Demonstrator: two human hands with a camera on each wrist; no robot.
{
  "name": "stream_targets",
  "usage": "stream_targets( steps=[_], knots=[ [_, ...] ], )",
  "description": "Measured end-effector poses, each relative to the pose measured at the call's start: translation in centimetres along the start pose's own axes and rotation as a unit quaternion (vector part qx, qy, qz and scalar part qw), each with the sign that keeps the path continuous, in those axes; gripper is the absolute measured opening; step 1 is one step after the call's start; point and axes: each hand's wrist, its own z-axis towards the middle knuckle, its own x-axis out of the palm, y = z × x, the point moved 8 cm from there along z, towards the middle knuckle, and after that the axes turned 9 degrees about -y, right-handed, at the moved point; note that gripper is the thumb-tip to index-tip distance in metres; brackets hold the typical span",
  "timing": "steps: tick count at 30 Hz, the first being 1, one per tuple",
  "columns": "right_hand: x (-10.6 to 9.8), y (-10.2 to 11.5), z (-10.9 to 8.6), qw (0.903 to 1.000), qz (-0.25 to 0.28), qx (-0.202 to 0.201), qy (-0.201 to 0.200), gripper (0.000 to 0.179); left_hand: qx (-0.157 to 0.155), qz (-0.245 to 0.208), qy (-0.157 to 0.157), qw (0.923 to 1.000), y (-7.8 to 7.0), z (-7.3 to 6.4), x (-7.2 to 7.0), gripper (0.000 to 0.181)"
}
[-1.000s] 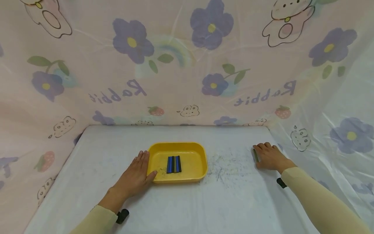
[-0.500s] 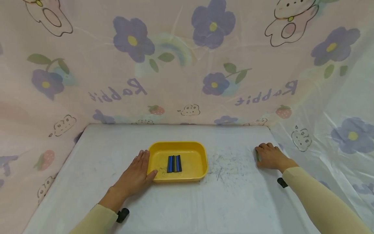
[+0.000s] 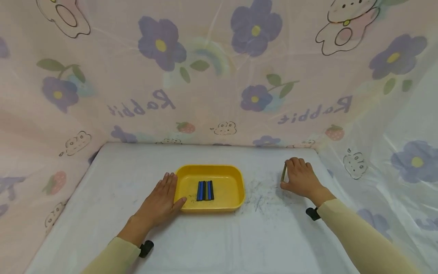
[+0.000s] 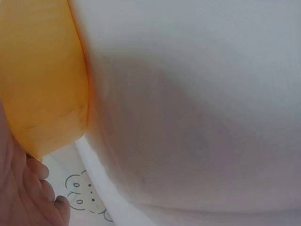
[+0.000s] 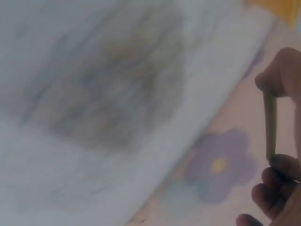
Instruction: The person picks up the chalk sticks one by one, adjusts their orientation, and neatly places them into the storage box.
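Observation:
My right hand (image 3: 302,179) pinches an olive-green crayon (image 3: 283,172) by its two ends, at the right of the table. In the right wrist view the crayon (image 5: 270,125) spans thumb and a fingertip, above the table surface. My left hand (image 3: 158,203) lies with straight fingers along the left side of a yellow tray (image 3: 228,205), its thumb at the front left corner. Inside the tray several blue and dark crayons (image 3: 205,191) lie side by side in a row. The left wrist view shows the tray's outer wall (image 4: 44,80) beside the fingers.
The white table (image 3: 212,243) bears dark scribble marks (image 3: 258,199) right of the tray. A curtain (image 3: 219,95) printed with flowers and rabbits hangs along the table's back and both sides.
My right hand has risen from the table's right side and moved left toward the tray, carrying the olive-green crayon. The left hand has stayed at the tray.

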Motion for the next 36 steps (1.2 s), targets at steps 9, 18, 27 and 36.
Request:
stream_targets(
  steps=[9, 18, 27, 36],
  knots=[
    [-3.4, 13.0, 5.0, 0.9878, 0.016, -0.126, -0.091, 0.077, -0.003, 0.010, -0.003, 0.9999, 0.0, -0.3, -0.4, 0.089],
    [-0.9, 20.4, 6.3, 0.9846, -0.001, -0.175, -0.008, 0.071, 0.000, -0.007, -0.007, 0.9999, -0.1, -0.1, -0.5, 0.089],
    [3.0, 22.9, 6.1, 0.9812, -0.006, -0.172, 0.087, 0.072, 0.004, -0.010, -0.005, 0.9999, 0.0, -0.4, 0.0, 0.089],
    [4.5, 23.3, 6.2, 0.9779, -0.006, -0.171, 0.120, 0.074, 0.007, -0.017, -0.015, 0.9997, -0.1, -0.3, -0.3, 0.088]
  ],
)
